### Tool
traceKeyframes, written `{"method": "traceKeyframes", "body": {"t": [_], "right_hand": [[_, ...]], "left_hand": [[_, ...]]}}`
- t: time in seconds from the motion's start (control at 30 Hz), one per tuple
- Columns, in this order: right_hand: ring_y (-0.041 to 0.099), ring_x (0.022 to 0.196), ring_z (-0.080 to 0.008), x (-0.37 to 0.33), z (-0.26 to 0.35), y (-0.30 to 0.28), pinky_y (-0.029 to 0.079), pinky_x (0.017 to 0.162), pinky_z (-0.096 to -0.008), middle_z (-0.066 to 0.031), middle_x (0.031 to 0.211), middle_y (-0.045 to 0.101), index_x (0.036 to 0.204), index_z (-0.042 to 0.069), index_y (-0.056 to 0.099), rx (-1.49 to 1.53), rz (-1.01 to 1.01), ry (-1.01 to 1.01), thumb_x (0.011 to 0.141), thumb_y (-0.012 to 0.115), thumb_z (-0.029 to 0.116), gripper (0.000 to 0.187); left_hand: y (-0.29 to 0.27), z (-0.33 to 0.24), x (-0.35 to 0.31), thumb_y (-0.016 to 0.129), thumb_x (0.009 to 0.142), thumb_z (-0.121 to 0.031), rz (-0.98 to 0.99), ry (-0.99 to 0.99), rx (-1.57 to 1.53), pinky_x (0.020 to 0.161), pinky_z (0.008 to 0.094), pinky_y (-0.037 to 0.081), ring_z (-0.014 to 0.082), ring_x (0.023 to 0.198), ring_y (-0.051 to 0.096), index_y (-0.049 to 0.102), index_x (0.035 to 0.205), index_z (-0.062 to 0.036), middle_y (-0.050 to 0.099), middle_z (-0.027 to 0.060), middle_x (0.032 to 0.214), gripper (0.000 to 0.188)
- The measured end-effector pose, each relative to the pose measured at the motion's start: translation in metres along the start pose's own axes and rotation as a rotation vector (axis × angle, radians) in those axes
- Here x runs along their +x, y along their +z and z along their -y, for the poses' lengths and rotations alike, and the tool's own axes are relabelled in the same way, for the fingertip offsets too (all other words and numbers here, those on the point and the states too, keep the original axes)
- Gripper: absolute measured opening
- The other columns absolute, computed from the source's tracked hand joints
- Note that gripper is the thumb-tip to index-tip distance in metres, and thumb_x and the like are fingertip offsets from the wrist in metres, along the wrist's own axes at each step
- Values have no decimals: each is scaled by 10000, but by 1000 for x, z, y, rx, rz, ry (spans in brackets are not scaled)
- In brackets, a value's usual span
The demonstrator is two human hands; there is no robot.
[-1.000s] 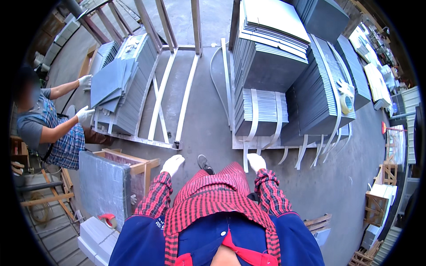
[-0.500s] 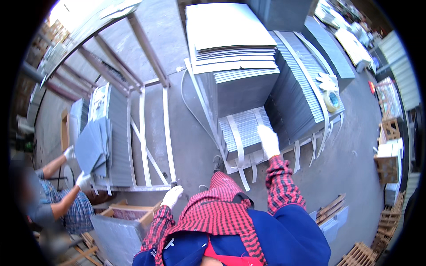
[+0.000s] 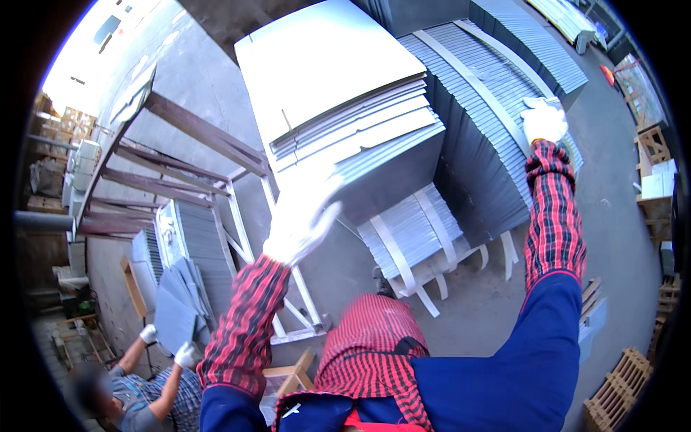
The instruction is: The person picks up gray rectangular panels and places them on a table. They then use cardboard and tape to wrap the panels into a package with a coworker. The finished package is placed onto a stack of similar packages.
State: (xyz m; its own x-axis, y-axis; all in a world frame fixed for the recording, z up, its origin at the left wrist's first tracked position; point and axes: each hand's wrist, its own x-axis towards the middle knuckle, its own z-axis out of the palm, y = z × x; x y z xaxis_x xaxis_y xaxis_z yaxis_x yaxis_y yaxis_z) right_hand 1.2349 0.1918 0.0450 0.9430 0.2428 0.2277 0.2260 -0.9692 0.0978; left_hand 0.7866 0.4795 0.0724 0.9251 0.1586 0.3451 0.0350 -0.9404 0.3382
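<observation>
My left hand [image 3: 304, 223], in a white glove, is raised with its fingers apart, holding nothing. It appears in front of the near left side of a tall stack topped with white sheets [image 3: 324, 61]. My right hand [image 3: 545, 121], also gloved, reaches far out over a long row of grey panels [image 3: 471, 79] bound with pale straps. Its fingers look bent down at the row's right end; what lies under them is hidden. The loose glove and tape roll seen there earlier cannot be made out. Between the stacks sits a lower strapped bundle of grey panels [image 3: 421, 230].
At the left stands a metal frame rack [image 3: 194, 133] with upright grey panels [image 3: 209, 245] on its base. A co-worker [image 3: 155, 389] with white gloves handles a grey panel [image 3: 175, 313] beside it. Wooden pallets [image 3: 617, 389] lie at the lower right. Loose strap ends hang low ahead.
My right hand has moved away and to the right, onto the strapped panel row. My left hand has risen from low beside the rack toward the white-topped stack. The view has shifted and tilted.
</observation>
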Motion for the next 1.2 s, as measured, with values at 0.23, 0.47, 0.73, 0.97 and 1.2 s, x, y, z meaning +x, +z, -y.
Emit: {"method": "traceKeyframes", "body": {"t": [0.23,0.47,0.73,0.97,1.2], "right_hand": [[527,1262,-359,41,-25,63,448,920,-662,-86,1323,613,1229,295,686,-99,1,24,971,502,358,323],[678,972,-337,20,1,0,530,855,-466,-144,1038,713,1044,113,720,33,-236,15,940,547,349,310],[602,868,-191,-237,146,-6,518,805,-356,-91,1025,631,1329,19,530,2107,-116,221,952,565,145,399],[473,1298,-483,-315,329,31,329,1091,-655,-261,1267,573,1028,135,716,1437,-493,323,913,617,300,224],[575,1133,-359,-326,250,34,482,944,-493,-232,1326,524,1201,41,515,1514,-510,583,956,585,107,263]], "left_hand": [[85,48,99,622,915,-221,355,278,74,1157,573,257,388,1395,370,587,1319,-136,481,151,1449,414],[90,51,93,617,913,-229,337,221,85,1152,574,267,388,1381,382,602,1301,-164,486,138,1448,393],[85,55,110,649,879,-218,389,376,113,1090,554,342,386,1298,451,604,1302,-170,512,143,1394,428],[106,66,116,784,716,-348,267,479,205,988,466,411,305,1183,529,685,1123,-213,592,82,1227,440],[101,76,113,677,829,-114,241,468,70,1015,456,386,310,1170,534,699,1157,-214,600,87,1240,343]]}}
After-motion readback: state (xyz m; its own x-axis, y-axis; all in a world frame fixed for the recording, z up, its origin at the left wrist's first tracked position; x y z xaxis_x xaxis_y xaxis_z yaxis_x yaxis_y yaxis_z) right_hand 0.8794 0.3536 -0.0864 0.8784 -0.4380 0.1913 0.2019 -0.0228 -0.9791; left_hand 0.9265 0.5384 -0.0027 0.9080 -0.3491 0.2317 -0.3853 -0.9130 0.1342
